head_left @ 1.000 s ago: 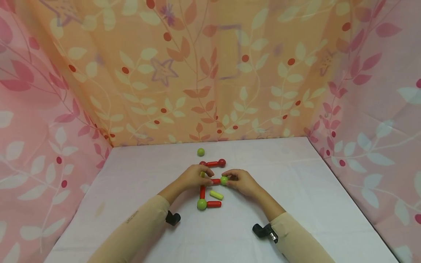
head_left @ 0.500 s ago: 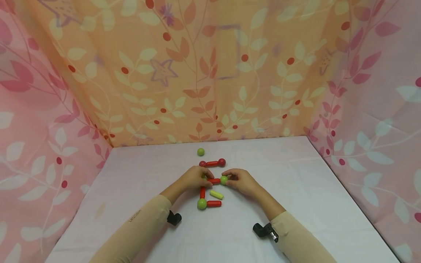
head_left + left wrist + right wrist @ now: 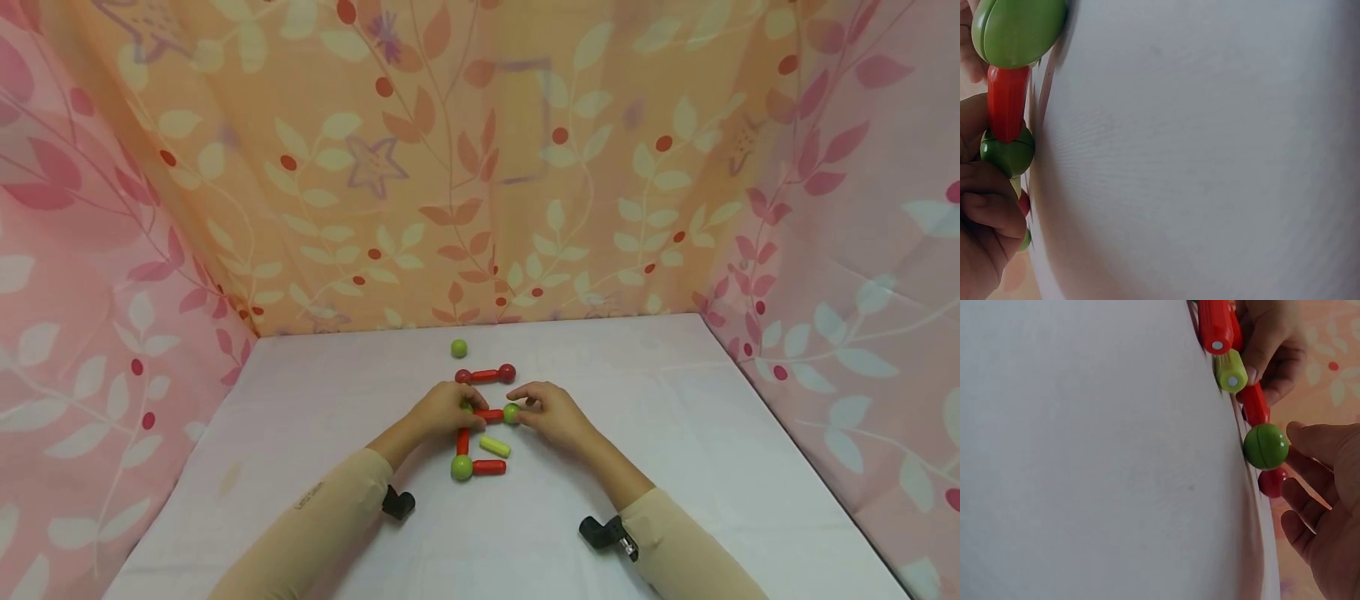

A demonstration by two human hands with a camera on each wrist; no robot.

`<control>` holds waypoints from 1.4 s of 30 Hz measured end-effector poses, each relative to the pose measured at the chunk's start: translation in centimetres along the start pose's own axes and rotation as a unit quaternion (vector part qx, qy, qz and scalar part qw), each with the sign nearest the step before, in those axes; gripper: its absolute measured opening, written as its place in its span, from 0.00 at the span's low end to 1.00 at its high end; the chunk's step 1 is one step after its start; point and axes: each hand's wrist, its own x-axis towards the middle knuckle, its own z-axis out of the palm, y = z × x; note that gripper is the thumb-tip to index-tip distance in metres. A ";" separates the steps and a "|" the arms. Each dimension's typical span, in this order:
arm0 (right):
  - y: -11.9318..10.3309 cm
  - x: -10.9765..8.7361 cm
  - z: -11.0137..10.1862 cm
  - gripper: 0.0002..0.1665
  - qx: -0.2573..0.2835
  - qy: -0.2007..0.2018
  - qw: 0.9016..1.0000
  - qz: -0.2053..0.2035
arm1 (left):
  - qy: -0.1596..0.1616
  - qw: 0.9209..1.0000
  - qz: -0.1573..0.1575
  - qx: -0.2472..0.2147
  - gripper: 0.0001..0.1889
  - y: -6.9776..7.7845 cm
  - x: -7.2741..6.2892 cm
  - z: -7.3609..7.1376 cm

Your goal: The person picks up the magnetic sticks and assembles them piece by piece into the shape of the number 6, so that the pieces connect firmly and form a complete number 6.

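My left hand (image 3: pixel 442 407) pinches a green ball (image 3: pixel 1007 153) at the joint of a magnetic ball-and-rod figure, its fingers hiding much of the ball from above. From that joint a red rod (image 3: pixel 491 415) runs right to another green ball (image 3: pixel 512 413). My right hand (image 3: pixel 555 414) is beside this ball, thumb close to its side and fingers spread apart, as the right wrist view shows. A second red rod (image 3: pixel 462 442) leads toward me to a nearer green ball (image 3: pixel 462 467), which has a red rod (image 3: pixel 490 467) pointing right. A loose yellow-green rod (image 3: pixel 495 447) lies between the arms of the figure.
Behind the hands lies a red rod (image 3: pixel 484 377) with a red ball (image 3: pixel 507 373) at its right end and another red ball (image 3: pixel 463 377) at its left. Farther back sits a single green ball (image 3: pixel 459 348). Patterned curtains (image 3: pixel 480 208) enclose the white table (image 3: pixel 637 375).
My left hand has come down slightly over the joint, and the yellow-green piece seen there earlier is now hidden. My right fingers have loosened from the right-hand green ball, the index finger lifting away.
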 end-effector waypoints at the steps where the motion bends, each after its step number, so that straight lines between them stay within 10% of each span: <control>1: -0.2 -0.1 0.0 0.19 -0.001 0.004 1.000 -0.007 | 0.001 1.000 0.000 -0.001 0.11 -0.1 0.0 0.0; 12: -2.0 -0.9 0.2 0.17 -0.009 -0.007 0.998 -0.062 | 0.007 1.000 0.015 0.002 0.12 -0.3 0.0 0.2; 42: -3.1 -2.8 3.0 0.13 -0.061 -0.051 0.997 -0.019 | 0.013 1.000 0.018 0.000 0.12 -0.2 -0.1 0.1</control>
